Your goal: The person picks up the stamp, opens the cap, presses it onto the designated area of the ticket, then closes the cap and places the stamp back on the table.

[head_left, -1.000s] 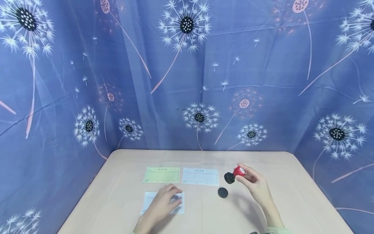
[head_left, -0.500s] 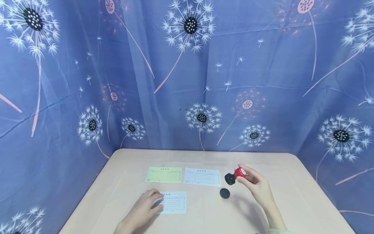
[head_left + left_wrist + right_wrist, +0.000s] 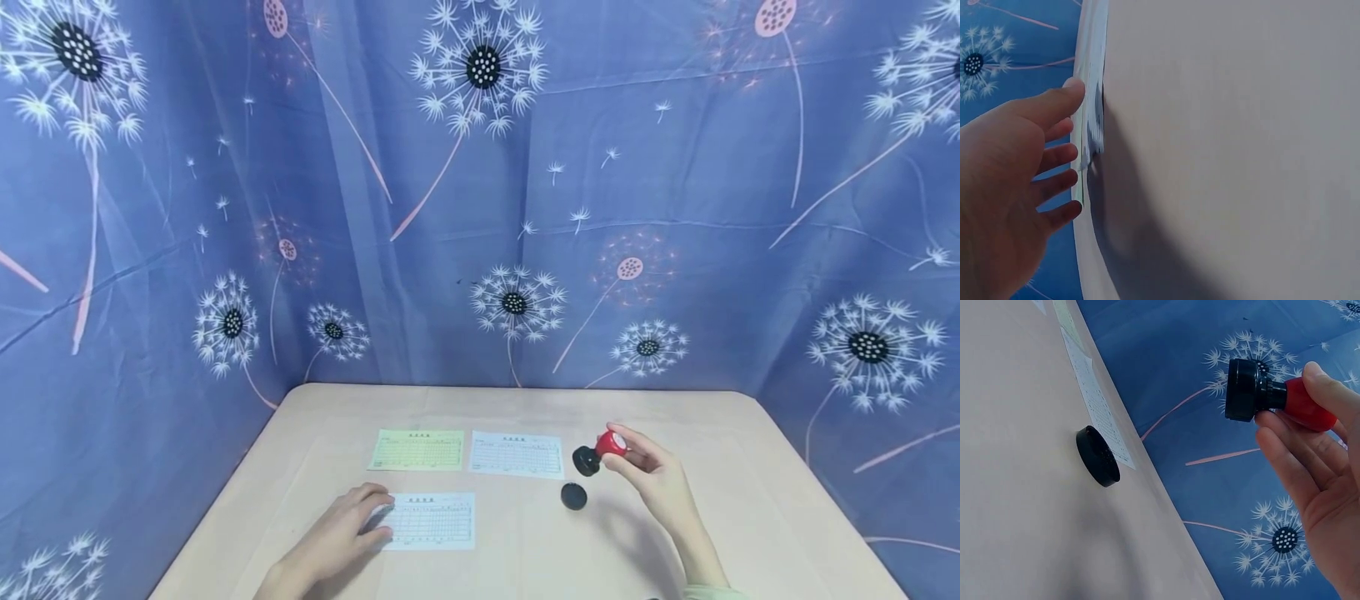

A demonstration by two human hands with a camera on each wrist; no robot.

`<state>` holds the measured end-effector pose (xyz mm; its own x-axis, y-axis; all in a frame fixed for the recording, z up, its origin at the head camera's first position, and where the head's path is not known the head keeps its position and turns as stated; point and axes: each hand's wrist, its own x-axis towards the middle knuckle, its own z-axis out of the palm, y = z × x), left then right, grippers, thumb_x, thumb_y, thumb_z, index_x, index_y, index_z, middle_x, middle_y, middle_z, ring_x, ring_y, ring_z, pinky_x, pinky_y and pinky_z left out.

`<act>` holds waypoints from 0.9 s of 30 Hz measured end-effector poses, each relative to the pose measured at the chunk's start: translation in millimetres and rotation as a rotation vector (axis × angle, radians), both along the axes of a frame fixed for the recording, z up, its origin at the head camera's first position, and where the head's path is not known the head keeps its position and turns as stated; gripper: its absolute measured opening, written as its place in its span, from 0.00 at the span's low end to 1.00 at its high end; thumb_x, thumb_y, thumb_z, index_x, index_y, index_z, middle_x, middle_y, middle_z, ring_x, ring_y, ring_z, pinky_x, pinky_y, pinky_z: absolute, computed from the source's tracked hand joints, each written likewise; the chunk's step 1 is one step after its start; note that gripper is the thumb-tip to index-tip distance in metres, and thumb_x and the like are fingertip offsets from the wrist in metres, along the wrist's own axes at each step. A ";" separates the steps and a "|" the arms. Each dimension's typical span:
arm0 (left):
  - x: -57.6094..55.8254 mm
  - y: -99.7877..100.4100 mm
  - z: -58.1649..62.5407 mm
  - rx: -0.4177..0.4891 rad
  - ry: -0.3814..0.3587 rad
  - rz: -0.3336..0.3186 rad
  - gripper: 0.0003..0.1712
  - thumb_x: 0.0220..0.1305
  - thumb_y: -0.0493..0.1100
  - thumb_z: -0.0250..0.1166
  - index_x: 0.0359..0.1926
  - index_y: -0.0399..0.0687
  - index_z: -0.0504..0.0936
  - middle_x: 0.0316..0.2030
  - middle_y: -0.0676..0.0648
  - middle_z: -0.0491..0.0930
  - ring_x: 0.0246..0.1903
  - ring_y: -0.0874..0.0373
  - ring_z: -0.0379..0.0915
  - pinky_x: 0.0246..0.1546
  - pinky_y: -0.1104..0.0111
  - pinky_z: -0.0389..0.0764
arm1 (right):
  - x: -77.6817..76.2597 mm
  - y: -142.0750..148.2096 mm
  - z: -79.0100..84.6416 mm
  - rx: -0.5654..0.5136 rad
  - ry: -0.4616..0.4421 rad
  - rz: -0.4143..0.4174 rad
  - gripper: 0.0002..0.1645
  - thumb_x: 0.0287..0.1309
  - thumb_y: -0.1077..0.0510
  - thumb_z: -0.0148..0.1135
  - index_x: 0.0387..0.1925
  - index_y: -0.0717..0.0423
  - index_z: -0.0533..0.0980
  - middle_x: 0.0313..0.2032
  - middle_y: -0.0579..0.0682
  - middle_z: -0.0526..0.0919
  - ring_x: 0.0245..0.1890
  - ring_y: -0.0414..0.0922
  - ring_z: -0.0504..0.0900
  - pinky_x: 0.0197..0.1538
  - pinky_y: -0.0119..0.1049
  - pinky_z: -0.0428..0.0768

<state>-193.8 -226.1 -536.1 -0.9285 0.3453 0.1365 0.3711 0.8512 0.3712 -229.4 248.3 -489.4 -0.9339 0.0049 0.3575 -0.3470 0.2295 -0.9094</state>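
My right hand (image 3: 662,486) holds a round stamp by its red knob (image 3: 611,444) above the table, thumb on one side and fingers on the other. The stamp's black base (image 3: 1244,390) is tilted sideways and points left. Below it, a round black cap (image 3: 573,497) lies on the table. My left hand (image 3: 333,533) is at the left edge of the front white form (image 3: 435,521), overlapping it in the head view. Its fingers (image 3: 1057,187) are spread and loosely bent, with nothing gripped between them and the thumb.
Behind the front form lie a green form (image 3: 417,450) and another white form (image 3: 516,454), side by side. The beige table (image 3: 525,567) meets a blue dandelion-print cloth (image 3: 420,317) at its back and sides.
My left hand has moved left across the front form, uncovering most of its printed grid. My right hand keeps the stamp raised in nearly the same place.
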 end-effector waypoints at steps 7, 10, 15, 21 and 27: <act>-4.2 -14.1 1.2 0.016 -0.048 -0.080 0.37 0.65 0.65 0.60 0.63 0.43 0.76 0.66 0.41 0.72 0.67 0.39 0.66 0.66 0.40 0.66 | -1.3 0.8 -1.1 0.001 -0.003 0.008 0.29 0.57 0.63 0.71 0.60 0.61 0.76 0.48 0.36 0.86 0.42 0.33 0.87 0.45 0.27 0.86; -3.8 -19.3 0.3 0.002 -0.032 -0.115 0.38 0.66 0.66 0.60 0.64 0.43 0.75 0.66 0.41 0.72 0.67 0.39 0.66 0.66 0.41 0.67 | -1.9 1.0 -2.5 0.003 -0.016 0.023 0.29 0.57 0.63 0.70 0.61 0.62 0.75 0.47 0.48 0.88 0.41 0.34 0.88 0.45 0.28 0.86; -2.4 -24.9 -1.4 -0.036 -0.001 -0.151 0.38 0.66 0.67 0.58 0.64 0.45 0.76 0.67 0.43 0.71 0.66 0.40 0.67 0.64 0.41 0.68 | -1.5 0.9 -2.6 0.011 -0.025 0.027 0.29 0.58 0.63 0.70 0.61 0.62 0.75 0.46 0.58 0.87 0.41 0.34 0.88 0.45 0.28 0.86; -2.1 -26.8 -4.6 -0.015 0.020 -0.138 0.36 0.64 0.67 0.61 0.63 0.48 0.77 0.67 0.45 0.72 0.66 0.41 0.68 0.63 0.40 0.68 | 0.1 0.4 -0.8 0.019 -0.031 0.029 0.29 0.58 0.62 0.70 0.61 0.61 0.75 0.47 0.57 0.87 0.41 0.35 0.88 0.45 0.28 0.86; -3.2 -29.4 -10.4 0.036 -0.006 -0.127 0.36 0.63 0.67 0.62 0.63 0.49 0.76 0.68 0.44 0.71 0.67 0.39 0.65 0.64 0.36 0.65 | 0.4 -2.7 -2.1 0.020 -0.045 0.032 0.29 0.58 0.62 0.71 0.61 0.60 0.75 0.45 0.53 0.88 0.41 0.35 0.88 0.45 0.28 0.86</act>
<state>-197.0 -255.4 -546.5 -0.8784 0.4553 0.1455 0.4729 0.7835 0.4031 -229.0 245.5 -491.5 -0.9487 -0.0317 0.3145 -0.3128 0.2371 -0.9197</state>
